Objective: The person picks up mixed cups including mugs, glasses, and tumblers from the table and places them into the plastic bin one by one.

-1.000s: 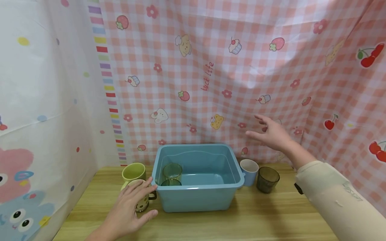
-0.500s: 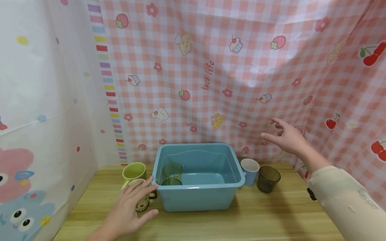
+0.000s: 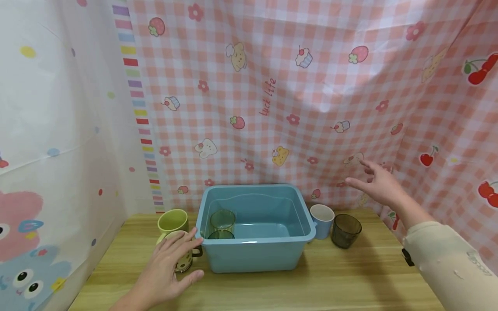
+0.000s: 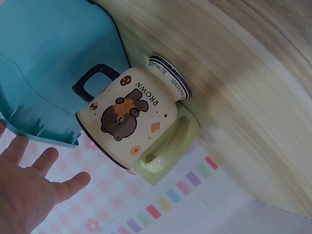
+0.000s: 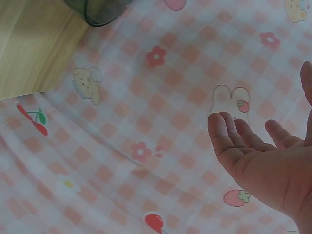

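Observation:
My left hand [image 3: 167,265], fingers spread, hovers in front of a cream mug [image 4: 127,114] with a brown bear print and dark handle, hiding much of it in the head view. A green mug [image 3: 173,220] stands just behind that one. My right hand [image 3: 379,183] is raised above the right side of the table, its fingers loosely bent and holding nothing. Below it stand a dark smoky glass [image 3: 346,231] and a blue mug [image 3: 322,221] with a pale inside. Between the hands sits a blue plastic bin [image 3: 254,257], with two greenish glasses [image 3: 222,220] in its left part.
A wooden table [image 3: 272,293] carries everything. Behind it hangs a pink checked curtain [image 3: 249,142], close to the back of the bin. A white dotted curtain [image 3: 89,151] borders the left side.
My right hand has moved to the right and slightly down, away from above the blue mug. The left hand, bin, mugs and glasses have stayed in place.

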Motion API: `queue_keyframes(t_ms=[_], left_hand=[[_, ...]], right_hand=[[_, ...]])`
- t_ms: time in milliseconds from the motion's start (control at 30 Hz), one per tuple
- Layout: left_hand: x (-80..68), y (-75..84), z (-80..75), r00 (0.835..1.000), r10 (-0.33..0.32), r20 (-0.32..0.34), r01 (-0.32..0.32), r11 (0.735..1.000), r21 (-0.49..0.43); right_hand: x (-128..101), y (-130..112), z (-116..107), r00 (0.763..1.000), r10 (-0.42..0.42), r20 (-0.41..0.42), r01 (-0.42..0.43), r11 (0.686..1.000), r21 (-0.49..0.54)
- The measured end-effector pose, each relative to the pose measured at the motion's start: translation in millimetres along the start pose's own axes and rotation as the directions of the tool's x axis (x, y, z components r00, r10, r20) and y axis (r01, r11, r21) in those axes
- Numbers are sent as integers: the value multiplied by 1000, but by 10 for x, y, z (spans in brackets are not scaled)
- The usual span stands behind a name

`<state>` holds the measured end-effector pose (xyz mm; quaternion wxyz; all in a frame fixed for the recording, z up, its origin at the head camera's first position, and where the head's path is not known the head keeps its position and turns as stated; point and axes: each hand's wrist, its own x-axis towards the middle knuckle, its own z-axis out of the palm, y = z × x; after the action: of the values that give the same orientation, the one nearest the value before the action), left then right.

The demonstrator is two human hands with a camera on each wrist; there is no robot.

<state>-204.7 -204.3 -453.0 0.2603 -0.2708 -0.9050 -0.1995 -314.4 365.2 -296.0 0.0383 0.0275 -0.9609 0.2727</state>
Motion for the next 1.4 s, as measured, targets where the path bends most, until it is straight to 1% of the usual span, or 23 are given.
queue_keyframes(t_ms=[133,367,633,733,867,1033,1233,1400], left_hand=[[0,2,-2,1000,-8,6,8,1000,-10],[-1,6,0,1000,-11,16,11,1000,-5],[-15,-2,9,1000,-4,10,4,1000,2],[-21,-7,14,1000,4,-1,-4,1000,3],[-25,-16,24,1000,18,-15,-17,1000,12],[-23,-23,30,1000,20,-11,-20,1000,18],[-23,-28,37,1000,1,14,-1,1000,6],[-27,-36,45,1000,-2,25,2,1000,8]], right_hand=[[-3,83,44,1000,10,9,-10,1000,-21],[-12,244,159,1000,6,22,-6,1000,-13],[-27,427,324,996,36,79,-36,999,-5],[-23,491,407,995,42,95,-40,999,-22],[-41,587,543,994,30,103,-23,997,-71],[-79,684,715,993,13,120,-2,996,-93],[-106,751,861,990,20,136,-7,995,-98],[-109,805,961,991,0,137,11,997,-78]])
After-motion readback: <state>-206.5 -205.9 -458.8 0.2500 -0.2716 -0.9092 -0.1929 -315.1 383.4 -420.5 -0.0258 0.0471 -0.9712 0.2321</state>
